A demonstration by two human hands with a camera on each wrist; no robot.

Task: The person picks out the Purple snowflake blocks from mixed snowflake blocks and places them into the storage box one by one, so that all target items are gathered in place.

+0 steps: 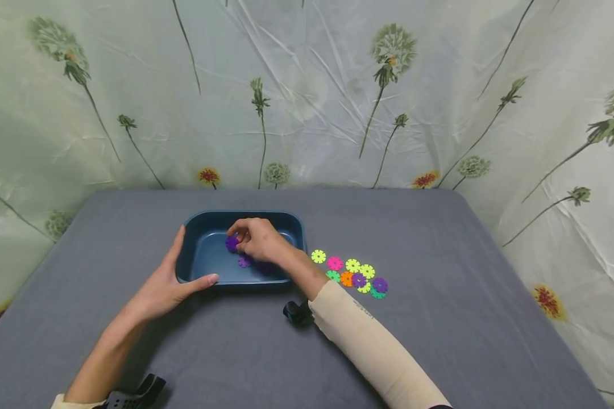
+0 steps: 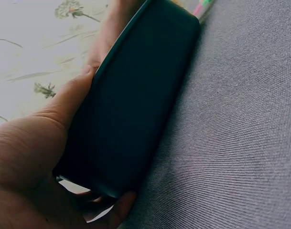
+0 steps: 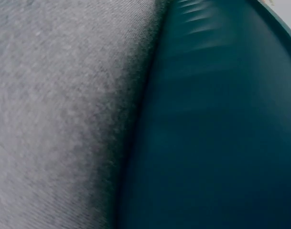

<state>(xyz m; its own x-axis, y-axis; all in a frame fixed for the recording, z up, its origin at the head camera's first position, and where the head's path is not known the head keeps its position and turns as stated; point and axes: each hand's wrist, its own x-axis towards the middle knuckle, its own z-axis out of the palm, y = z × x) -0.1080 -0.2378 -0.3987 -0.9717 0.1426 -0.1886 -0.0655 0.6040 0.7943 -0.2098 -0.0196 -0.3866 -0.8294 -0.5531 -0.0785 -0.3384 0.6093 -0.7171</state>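
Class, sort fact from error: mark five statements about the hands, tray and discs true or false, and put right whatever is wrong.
1. The left hand grips the tray. True.
2. The tray is red. False: it is blue.
3. The right hand holds a purple disc. True.
4. Every disc is inside the tray. False: several discs lie on the cloth, right of it.
5. A pink disc lies outside the tray. True.

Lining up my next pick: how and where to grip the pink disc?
Probably pinch the pink disc by its notched rim, from above and the far side: it lies flat, its far edge is free, and yellow discs flank it.
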